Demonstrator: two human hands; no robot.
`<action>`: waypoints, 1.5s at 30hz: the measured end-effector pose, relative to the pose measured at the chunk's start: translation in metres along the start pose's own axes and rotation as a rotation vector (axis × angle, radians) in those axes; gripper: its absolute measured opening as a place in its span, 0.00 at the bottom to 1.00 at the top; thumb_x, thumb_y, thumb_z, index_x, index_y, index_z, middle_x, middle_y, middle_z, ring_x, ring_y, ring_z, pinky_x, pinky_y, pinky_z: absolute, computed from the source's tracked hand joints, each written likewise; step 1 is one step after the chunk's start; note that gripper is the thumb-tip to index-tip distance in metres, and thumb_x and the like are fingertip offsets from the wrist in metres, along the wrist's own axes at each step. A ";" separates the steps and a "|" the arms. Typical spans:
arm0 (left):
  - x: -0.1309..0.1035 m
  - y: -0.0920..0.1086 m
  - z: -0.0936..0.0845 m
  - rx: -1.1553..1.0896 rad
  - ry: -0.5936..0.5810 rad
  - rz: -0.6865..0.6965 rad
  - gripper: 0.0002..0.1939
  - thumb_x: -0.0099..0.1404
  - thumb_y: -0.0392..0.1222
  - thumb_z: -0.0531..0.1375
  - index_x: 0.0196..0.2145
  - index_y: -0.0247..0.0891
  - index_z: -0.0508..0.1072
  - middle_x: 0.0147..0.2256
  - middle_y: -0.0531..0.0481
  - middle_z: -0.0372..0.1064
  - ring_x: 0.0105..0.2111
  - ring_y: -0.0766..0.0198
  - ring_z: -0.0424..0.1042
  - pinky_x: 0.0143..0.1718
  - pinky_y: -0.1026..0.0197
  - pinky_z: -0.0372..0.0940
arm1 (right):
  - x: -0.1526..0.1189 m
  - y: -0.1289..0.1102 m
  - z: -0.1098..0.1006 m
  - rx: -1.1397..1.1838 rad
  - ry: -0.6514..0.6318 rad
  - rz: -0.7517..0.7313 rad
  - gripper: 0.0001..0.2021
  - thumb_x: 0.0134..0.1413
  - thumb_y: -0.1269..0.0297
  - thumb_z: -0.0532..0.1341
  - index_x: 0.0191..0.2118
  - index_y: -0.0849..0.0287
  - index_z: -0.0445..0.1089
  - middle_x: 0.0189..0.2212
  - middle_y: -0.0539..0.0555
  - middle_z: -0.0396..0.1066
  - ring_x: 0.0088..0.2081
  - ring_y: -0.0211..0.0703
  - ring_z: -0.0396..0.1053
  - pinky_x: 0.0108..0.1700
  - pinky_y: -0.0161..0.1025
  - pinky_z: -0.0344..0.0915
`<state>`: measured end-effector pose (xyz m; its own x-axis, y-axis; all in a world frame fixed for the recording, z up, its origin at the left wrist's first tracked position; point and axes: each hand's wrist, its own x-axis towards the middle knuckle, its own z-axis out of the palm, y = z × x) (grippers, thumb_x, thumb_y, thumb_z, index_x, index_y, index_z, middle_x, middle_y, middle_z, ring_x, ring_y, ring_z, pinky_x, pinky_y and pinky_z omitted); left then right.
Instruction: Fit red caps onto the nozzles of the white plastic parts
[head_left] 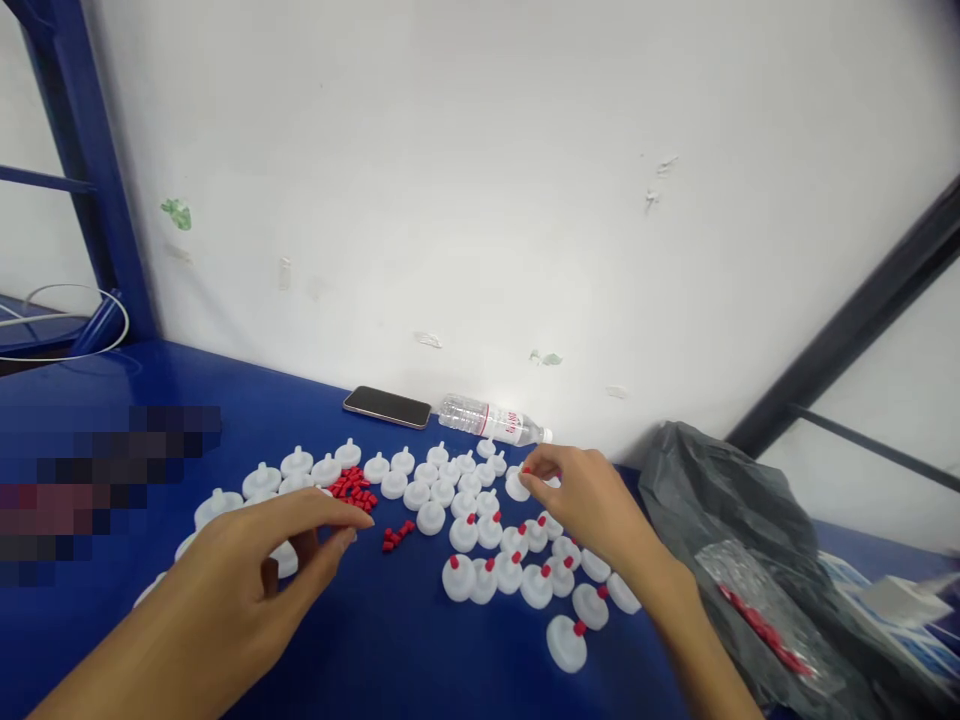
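Observation:
Many white round plastic pieces with short stems (431, 517) lie on the blue table. Those toward the right (566, 643) carry red caps on their stems. Loose small red caps (352, 488) form a pile left of centre, with a short row of others (397, 536) nearer me. My left hand (247, 580) hovers just left of that row, thumb and index fingertips slightly apart, nothing between them. My right hand (589, 497) pinches a red cap (526, 471) at the stem of a white piece (516, 484) at the group's back right.
Against the white wall lie a phone (387, 407) and a clear bottle (491, 418). A dark plastic bag (690, 480) with a clear bag of red caps (772, 620) is at the right. Blue frame posts stand left.

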<state>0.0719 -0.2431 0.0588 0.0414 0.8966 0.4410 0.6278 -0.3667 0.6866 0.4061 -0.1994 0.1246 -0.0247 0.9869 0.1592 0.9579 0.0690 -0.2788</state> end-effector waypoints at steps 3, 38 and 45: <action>0.008 -0.002 -0.007 0.145 -0.062 0.041 0.21 0.72 0.60 0.59 0.40 0.51 0.90 0.34 0.52 0.87 0.22 0.61 0.76 0.25 0.60 0.69 | 0.006 0.012 0.015 -0.034 -0.040 0.020 0.05 0.71 0.69 0.68 0.43 0.54 0.84 0.44 0.56 0.90 0.48 0.59 0.87 0.48 0.46 0.73; -0.003 -0.015 0.033 0.474 -0.484 0.117 0.22 0.83 0.42 0.51 0.56 0.51 0.86 0.50 0.45 0.85 0.43 0.53 0.88 0.43 0.58 0.79 | 0.001 0.021 0.037 0.125 0.372 -0.187 0.10 0.73 0.52 0.66 0.45 0.51 0.82 0.45 0.53 0.89 0.49 0.60 0.86 0.59 0.55 0.74; -0.004 -0.008 0.031 0.410 -0.426 0.110 0.21 0.80 0.38 0.49 0.44 0.44 0.83 0.45 0.45 0.85 0.38 0.57 0.86 0.41 0.59 0.75 | -0.008 0.001 0.038 0.174 0.456 -0.298 0.08 0.76 0.61 0.60 0.49 0.52 0.77 0.49 0.56 0.84 0.44 0.53 0.84 0.45 0.46 0.76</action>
<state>0.0915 -0.2363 0.0336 0.3777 0.9105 0.1686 0.8474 -0.4133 0.3334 0.3961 -0.2021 0.0874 -0.1235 0.7611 0.6367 0.8662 0.3958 -0.3052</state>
